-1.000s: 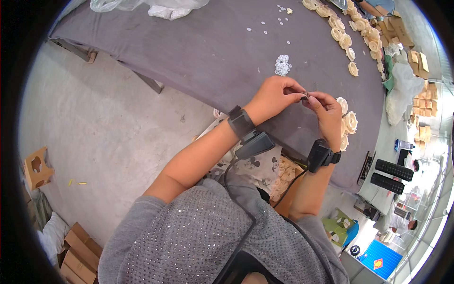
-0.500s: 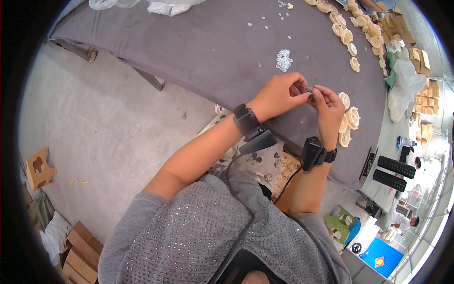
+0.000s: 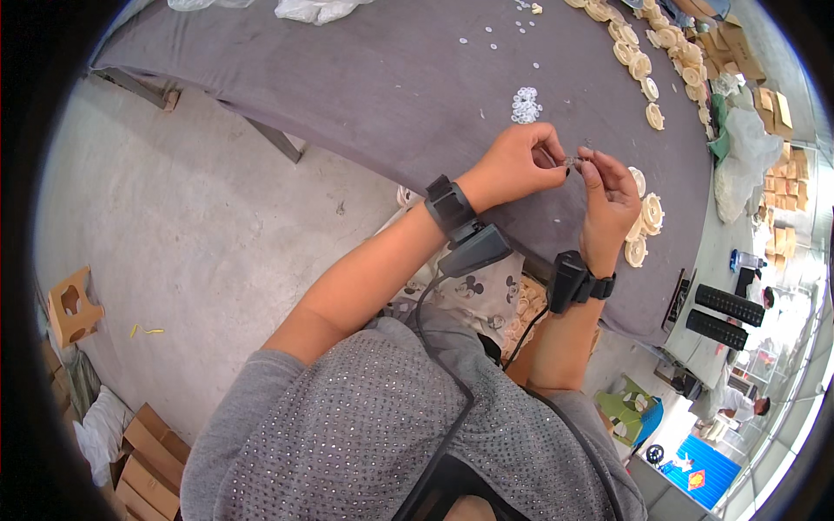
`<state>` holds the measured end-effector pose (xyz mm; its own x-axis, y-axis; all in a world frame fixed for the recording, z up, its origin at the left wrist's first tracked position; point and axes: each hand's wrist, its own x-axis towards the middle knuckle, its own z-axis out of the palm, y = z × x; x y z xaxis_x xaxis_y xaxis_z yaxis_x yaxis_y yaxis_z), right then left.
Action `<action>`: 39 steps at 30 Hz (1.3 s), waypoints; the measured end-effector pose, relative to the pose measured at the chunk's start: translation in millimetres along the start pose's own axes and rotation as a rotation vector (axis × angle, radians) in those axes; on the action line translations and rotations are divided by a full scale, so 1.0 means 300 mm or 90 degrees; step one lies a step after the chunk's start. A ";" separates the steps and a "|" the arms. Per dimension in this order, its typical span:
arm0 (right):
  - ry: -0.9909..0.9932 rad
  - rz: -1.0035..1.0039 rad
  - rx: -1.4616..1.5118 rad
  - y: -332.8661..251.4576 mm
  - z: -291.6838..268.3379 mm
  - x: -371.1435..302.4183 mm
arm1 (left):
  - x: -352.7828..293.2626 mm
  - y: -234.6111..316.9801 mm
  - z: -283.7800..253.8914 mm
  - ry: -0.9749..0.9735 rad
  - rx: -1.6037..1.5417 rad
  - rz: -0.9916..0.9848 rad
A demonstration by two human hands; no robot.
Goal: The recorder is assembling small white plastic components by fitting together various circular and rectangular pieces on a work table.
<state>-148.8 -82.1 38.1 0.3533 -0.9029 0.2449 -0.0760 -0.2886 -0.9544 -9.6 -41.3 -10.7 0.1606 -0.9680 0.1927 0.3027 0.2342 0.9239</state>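
Observation:
Above the grey cloth, my left hand (image 3: 519,167) pinches a small, clear-looking piece (image 3: 571,161) between thumb and fingertips. At the other end of it, my right hand (image 3: 612,201) is closed too, its thumb and forefinger on the piece. Its exact kind is too small to tell. Just beyond my left hand lies a small pile of white, translucent rings (image 3: 526,105). Beside my right hand sit several cream round plastic parts (image 3: 651,214), partly hidden by the hand. Both wrists wear black strapped devices.
The grey cloth-covered table (image 3: 347,95) spans the far side. A curved row of cream round parts (image 3: 640,65) runs along its far right, with loose rings (image 3: 493,46) nearby. Clear plastic bags (image 3: 317,9) lie at the far edge. A patterned cloth (image 3: 473,300) hangs below my wrists.
My fingertips have drawn slightly apart, so more of the small clear piece shows between them. My right hand has shifted a little to the right.

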 end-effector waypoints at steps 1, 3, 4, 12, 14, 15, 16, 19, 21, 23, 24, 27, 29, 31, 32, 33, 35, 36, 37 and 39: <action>0.008 0.008 0.006 0.000 -0.001 0.001 | -0.003 0.010 0.002 0.001 0.056 -0.002; 0.022 0.060 0.044 -0.008 0.003 0.004 | -0.007 0.015 0.008 0.012 0.096 0.024; 0.036 0.111 0.083 -0.010 0.003 0.005 | -0.007 0.015 0.010 0.023 0.137 0.051; 0.013 0.072 0.240 0.038 -0.019 0.000 | 0.002 0.036 -0.025 -0.100 -0.139 -0.140; -0.001 0.069 0.253 0.039 -0.026 -0.001 | 0.002 0.034 -0.025 -0.123 -0.193 -0.187; -0.006 0.085 0.253 0.032 -0.027 -0.001 | 0.001 0.023 -0.020 -0.105 -0.178 -0.136; -0.012 0.101 0.253 0.025 -0.027 0.000 | 0.001 0.016 -0.017 -0.087 -0.163 -0.085; 0.017 0.110 0.189 0.010 -0.008 -0.001 | -0.004 0.018 -0.010 -0.027 -0.059 -0.024; 0.007 0.102 0.235 0.020 -0.001 -0.004 | 0.004 0.006 -0.014 -0.025 -0.109 -0.050; -0.003 0.095 0.282 0.040 -0.004 -0.005 | 0.006 0.003 -0.015 -0.023 -0.157 -0.076; -0.007 0.108 0.311 0.052 -0.011 -0.006 | 0.006 0.004 -0.014 -0.037 -0.139 -0.058; -0.021 0.125 0.312 0.052 -0.002 -0.014 | 0.002 0.015 -0.013 -0.035 -0.092 -0.042; -0.030 0.128 0.283 0.047 0.009 -0.020 | 0.001 0.017 -0.012 -0.020 -0.064 -0.044; -0.031 0.111 0.165 0.041 0.015 -0.023 | 0.000 0.016 -0.010 -0.013 -0.099 -0.036; -0.031 0.111 0.165 0.033 0.019 -0.023 | 0.001 0.013 -0.010 -0.013 -0.099 -0.036; -0.040 0.100 0.122 0.022 0.024 -0.023 | 0.001 0.009 -0.011 -0.004 -0.083 -0.029; -0.049 0.090 0.079 0.005 0.028 -0.021 | 0.001 0.006 -0.011 0.006 -0.067 -0.023; -0.032 0.083 0.044 0.000 0.029 -0.021 | 0.001 0.008 -0.011 -0.001 -0.068 -0.018; -0.015 0.076 0.010 -0.002 0.030 -0.020 | 0.000 0.010 -0.012 -0.007 -0.068 -0.013; 0.008 0.065 0.030 0.020 0.024 -0.019 | -0.001 0.030 -0.007 0.001 -0.083 -0.027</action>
<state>-144.5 -76.4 29.7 0.3340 -0.9308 0.1485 -0.0672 -0.1807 -0.9812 -4.9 -38.9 -3.0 0.1464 -0.9772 0.1540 0.4287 0.2030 0.8803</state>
